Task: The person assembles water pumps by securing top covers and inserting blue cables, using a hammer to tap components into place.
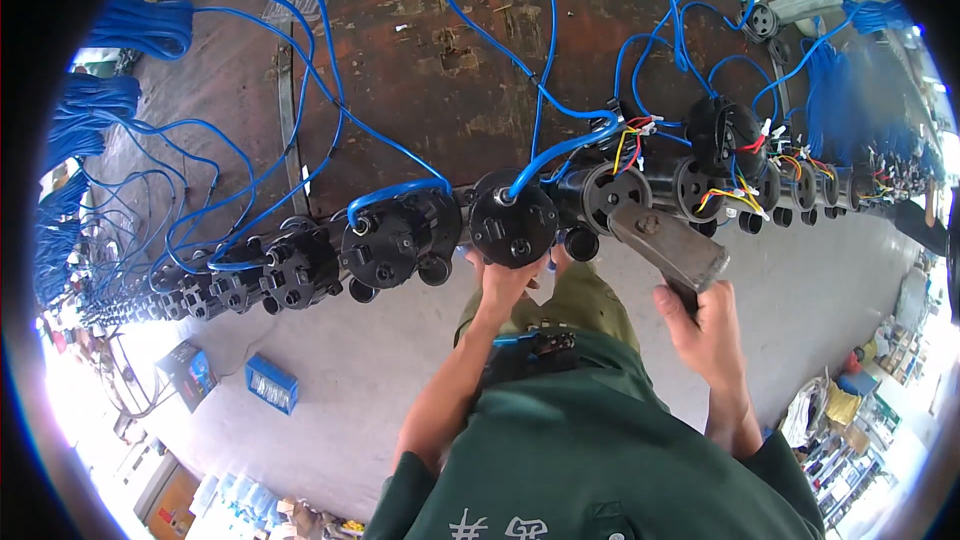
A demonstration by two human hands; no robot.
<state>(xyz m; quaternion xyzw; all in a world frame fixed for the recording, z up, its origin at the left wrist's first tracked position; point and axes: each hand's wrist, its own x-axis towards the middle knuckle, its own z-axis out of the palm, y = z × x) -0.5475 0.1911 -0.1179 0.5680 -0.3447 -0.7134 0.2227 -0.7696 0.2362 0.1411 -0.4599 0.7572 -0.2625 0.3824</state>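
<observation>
My right hand (706, 332) grips the handle of a worn steel hammer (672, 248). The hammer's head is raised beside the open end of a black cylinder (612, 192). Close to it, my left hand (506, 285) is closed on the underside of a black cylindrical housing (514, 220) with a capped round end. The housing partly hides these fingers. A thick blue cable (560, 152) comes out of the top of this cap. Left of it lies another capped housing (398, 240) with its own blue cable.
More black housings run in a row along the table (400, 80) edge, open ones with loose coloured wires (735, 195) on the right. Blue cable coils (140, 28) lie at the far left and right. A blue crate (271, 385) stands on the floor.
</observation>
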